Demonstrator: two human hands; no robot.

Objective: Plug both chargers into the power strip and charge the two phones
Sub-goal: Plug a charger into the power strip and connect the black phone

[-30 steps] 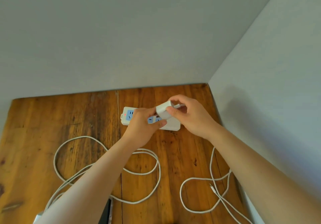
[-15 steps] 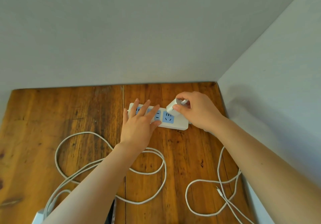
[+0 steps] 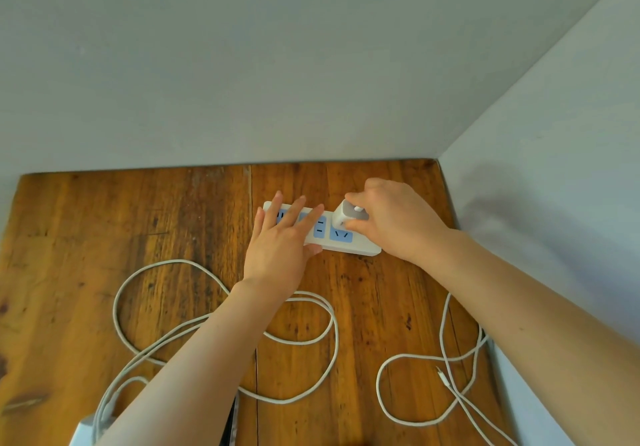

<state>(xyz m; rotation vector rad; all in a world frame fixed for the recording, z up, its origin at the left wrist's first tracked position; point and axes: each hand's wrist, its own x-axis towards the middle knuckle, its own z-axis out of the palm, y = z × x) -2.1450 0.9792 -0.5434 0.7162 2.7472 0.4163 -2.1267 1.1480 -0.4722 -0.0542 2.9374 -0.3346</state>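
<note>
A white power strip [image 3: 360,246] with blue sockets lies on the wooden table [image 3: 104,238] near the far right corner. My left hand [image 3: 280,245] lies flat on its left half, fingers spread. A white charger block [image 3: 348,215] sits upright on the strip's rightmost socket area, pinched by the fingers of my right hand [image 3: 398,220]. The charger's white cable [image 3: 443,359] loops across the table at the right, its free plug end [image 3: 442,376] lying loose. A second white cable [image 3: 221,293] coils at the left and runs to another white block [image 3: 83,431] at the bottom edge.
Grey walls meet at the corner behind and to the right of the table. A dark flat edge [image 3: 232,425], perhaps a phone, shows at the bottom beside my left forearm, mostly hidden.
My left hand let go of the strip's side and now presses flat on it. My right hand brought the charger down from above onto the strip's right end.
</note>
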